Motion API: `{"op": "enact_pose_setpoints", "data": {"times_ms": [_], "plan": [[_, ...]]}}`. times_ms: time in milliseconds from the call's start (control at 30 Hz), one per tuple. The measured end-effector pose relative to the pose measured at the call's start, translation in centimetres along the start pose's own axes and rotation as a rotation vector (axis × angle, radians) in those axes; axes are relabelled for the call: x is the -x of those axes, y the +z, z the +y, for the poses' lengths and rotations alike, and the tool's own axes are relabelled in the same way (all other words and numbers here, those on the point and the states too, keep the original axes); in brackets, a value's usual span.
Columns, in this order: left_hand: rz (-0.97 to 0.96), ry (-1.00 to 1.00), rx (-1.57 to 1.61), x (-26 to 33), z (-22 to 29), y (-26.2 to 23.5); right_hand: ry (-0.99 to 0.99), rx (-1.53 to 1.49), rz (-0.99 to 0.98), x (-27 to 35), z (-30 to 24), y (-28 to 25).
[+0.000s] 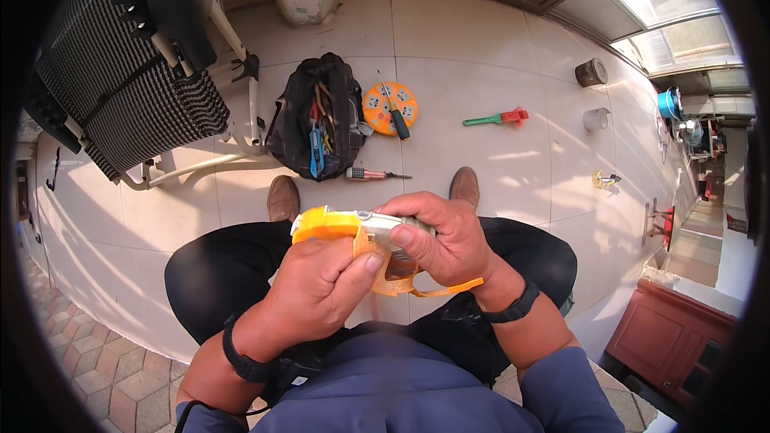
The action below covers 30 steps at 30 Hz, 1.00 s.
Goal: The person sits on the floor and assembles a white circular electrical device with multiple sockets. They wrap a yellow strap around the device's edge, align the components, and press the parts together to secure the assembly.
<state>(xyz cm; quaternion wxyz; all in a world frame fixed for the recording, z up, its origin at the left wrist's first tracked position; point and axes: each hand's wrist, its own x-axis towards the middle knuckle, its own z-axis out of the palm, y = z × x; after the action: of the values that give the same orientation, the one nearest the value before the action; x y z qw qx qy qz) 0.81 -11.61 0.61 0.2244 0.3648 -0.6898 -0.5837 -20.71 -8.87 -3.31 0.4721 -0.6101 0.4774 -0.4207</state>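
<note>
Fingers of both hands curled shut, gripping orange tape measure

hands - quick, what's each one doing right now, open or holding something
Left hand: closed on the orange tape wrapped over the grey object.
Right hand: closed around the same grey object.

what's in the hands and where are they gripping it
Both hold one orange and grey hand tool: the left hand grips its orange end, the right hand wraps its grey end.
</note>
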Motion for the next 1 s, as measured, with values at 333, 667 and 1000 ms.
{"op": "enact_pose_setpoints", "data": {"times_ms": [333,667,1000], "plan": [[-0.023,0.095,-0.056,0.0,0.4,-0.4,-0.039,-0.076,0.033,0.1,-0.2,-0.2],[-0.026,0.102,-0.040,0.1,0.7,-0.6,0.036,-0.153,-0.081,0.0,-0.5,-1.2],[-0.059,0.114,-0.027,0.4,0.9,-0.6,0.035,-0.241,-0.067,0.3,-0.4,-1.1]]}}
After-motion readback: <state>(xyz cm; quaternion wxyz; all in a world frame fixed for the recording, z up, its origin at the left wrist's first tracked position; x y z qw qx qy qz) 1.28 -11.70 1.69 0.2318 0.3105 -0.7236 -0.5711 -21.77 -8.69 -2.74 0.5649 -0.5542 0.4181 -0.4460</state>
